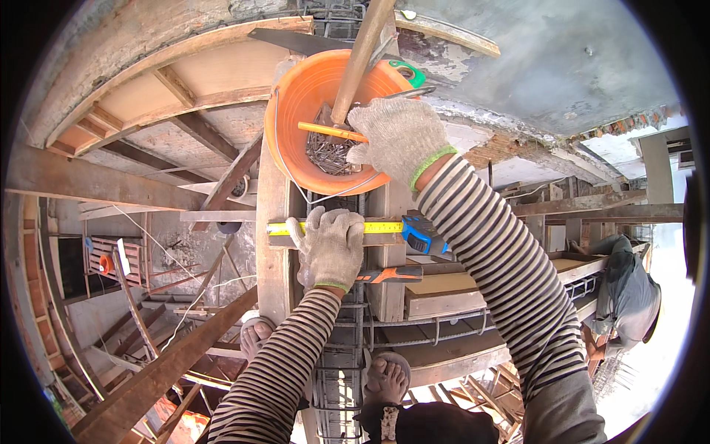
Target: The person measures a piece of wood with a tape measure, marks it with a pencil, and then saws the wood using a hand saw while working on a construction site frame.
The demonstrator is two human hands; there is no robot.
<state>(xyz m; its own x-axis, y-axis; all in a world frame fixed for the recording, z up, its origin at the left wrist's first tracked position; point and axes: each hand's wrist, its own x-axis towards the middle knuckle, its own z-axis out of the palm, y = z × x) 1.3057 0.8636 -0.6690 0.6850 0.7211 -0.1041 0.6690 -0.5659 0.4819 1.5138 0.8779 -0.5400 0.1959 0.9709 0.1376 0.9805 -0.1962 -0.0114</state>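
Note:
My left hand (330,248), in a knitted work glove, lies over the yellow blade of a tape measure (423,235), its fingers pressing the blade along a short wooden strip (381,240). The blue case rests at the strip's right end. Beside that hand lies a tool with an orange and black handle (390,274); its head is hidden. My right hand (403,137), gloved too, pinches an orange pencil (333,132) above an orange bucket (285,126). Nails (329,155) lie in the bucket, and a long wooden stick (359,63) stands in it.
Long boards (275,281) run either side of a steel rebar cage (344,370) beneath me. A handsaw (299,41) lies behind the bucket, near a green tape roll (407,72). Timber beams (103,180) cross open gaps at left. Another person (625,296) bends at far right.

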